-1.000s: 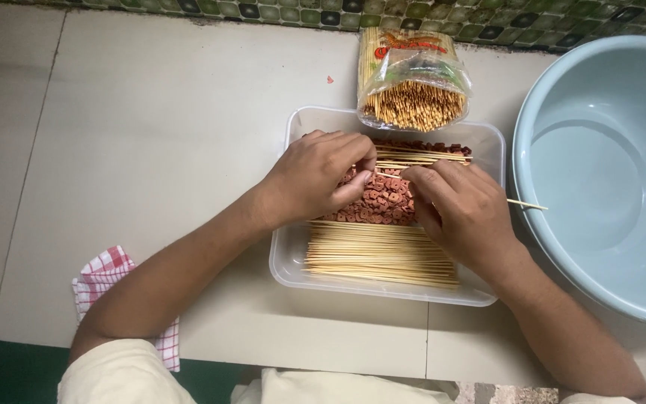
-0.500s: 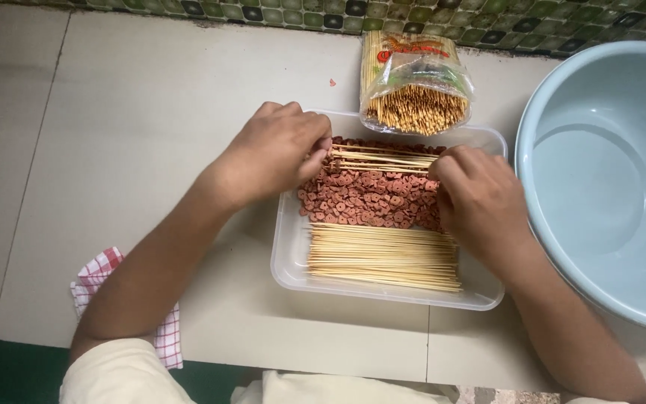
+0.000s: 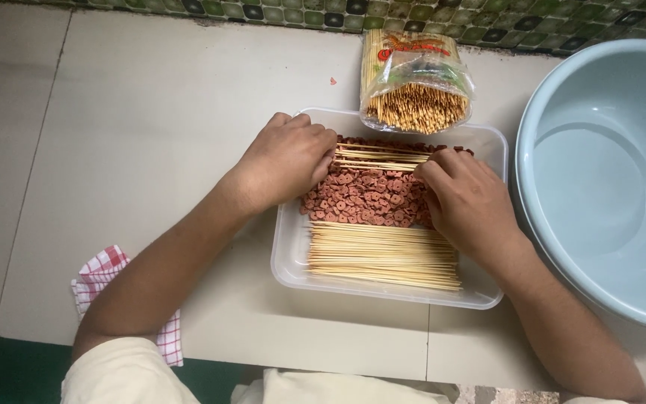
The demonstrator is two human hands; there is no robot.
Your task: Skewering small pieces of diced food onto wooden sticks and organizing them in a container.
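We have left hand (image 3: pixel 287 161) and right hand (image 3: pixel 466 200) pinching opposite ends of a few skewers (image 3: pixel 381 157) over the red slices (image 3: pixel 364 198) in the tray (image 3: pixel 390 288); threaded stack between wrists, slices mostly left.

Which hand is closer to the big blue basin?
Right. The right hand is at the tray's right end, beside the basin; the left hand is at the tray's far-left end.

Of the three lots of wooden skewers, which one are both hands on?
The thin far row of skewers in the tray; left hand and right hand touch its ends. The near stack and bagged bundle lie untouched.
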